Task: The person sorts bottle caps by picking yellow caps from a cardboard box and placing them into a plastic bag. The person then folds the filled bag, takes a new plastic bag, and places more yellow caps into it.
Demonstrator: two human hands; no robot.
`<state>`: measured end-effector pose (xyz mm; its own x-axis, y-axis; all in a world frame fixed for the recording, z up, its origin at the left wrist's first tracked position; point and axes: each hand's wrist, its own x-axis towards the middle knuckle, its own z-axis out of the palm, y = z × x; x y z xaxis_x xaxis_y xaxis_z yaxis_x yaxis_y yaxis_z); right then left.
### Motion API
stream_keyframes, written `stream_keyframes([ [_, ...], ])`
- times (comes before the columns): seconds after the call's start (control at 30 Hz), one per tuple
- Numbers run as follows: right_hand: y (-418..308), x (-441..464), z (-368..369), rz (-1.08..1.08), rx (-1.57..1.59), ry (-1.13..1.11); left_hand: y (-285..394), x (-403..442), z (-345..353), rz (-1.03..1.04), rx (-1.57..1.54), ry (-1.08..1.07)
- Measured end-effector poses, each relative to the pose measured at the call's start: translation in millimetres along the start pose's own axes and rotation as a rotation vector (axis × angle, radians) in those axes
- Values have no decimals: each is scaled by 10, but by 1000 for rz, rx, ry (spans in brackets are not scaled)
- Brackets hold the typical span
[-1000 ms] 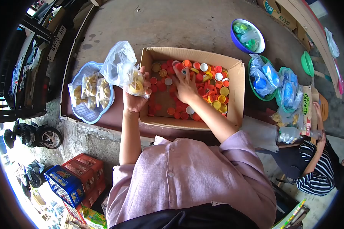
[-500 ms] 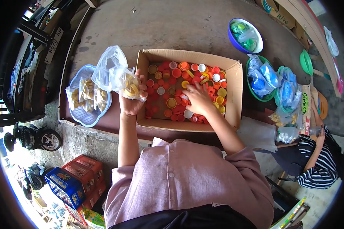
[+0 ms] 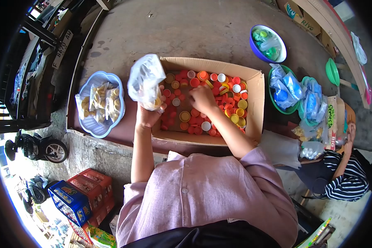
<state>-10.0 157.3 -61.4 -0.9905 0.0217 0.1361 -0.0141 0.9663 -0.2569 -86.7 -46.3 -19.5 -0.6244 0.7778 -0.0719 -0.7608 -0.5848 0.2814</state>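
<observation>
Fingers of the left hand (image 3: 149, 117) wrap round the bottom of a clear plastic bag (image 3: 146, 76), closed about the yellowish caps (image 3: 156, 103) gathered there; the palm sits beneath, apparently to bear their weight while the loose film puffs up above. Those of the right hand (image 3: 201, 98) are curled over the loose bottle caps (image 3: 241, 112), but their tips are hidden, so one cannot tell whether they pinch a cap.

Take a clock face centred on the cardboard carton (image 3: 257, 95), twelve farthest from the wearer. The right hand is near the dial's centre. The bag is at the carton's edge between nine and ten, probably held there so that it does not cover the pile. The carton lies straight before the wearer, its low walls seemingly hemming in the mostly red caps, with orange, yellow and white among them.

Farther out at nine, a blue basket (image 3: 100, 133) holds small filled bags (image 3: 98, 99), likely set on that side for easy reach. At three, a green basket (image 3: 292, 110) holds bags of blue pieces (image 3: 282, 93), grouped perhaps by colour. Between one and two, a purple basin (image 3: 254, 47) contains bagged green pieces (image 3: 272, 53). Well apart, towards four, is a co-worker's striped sleeve (image 3: 339, 189).
</observation>
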Motion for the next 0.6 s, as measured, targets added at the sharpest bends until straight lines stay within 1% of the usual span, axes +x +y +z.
stream_keyframes([
  [0.1,92,-12,-284,133,291,160,-8,30,-23,14,82,-4],
  [0.17,81,-33,-338,131,354,194,21,55,19,-14,-87,-76],
  [0.23,-110,-16,-350,33,384,178,34,59,30,-6,-111,-45],
  [0.27,-235,-28,-283,-9,323,140,31,51,32,-10,-126,-48],
  [0.3,-361,-15,-328,-69,148,2,30,40,32,-14,-140,-50],
  [0.37,-405,-4,-38,9,-43,-33,21,41,17,-9,-91,-37],
  [0.4,-393,11,12,6,-44,-32,15,38,6,-6,-64,-45],
  [0.47,-372,68,111,178,-85,-431,15,27,23,2,-33,-48],
  [0.5,-362,59,137,175,-87,-428,21,29,25,6,-32,-51],
  [0.57,-319,4,165,204,-29,-325,25,48,20,-11,-66,-51],
  [0.6,-324,-7,136,203,-35,-321,24,60,30,-10,-66,-58],
])
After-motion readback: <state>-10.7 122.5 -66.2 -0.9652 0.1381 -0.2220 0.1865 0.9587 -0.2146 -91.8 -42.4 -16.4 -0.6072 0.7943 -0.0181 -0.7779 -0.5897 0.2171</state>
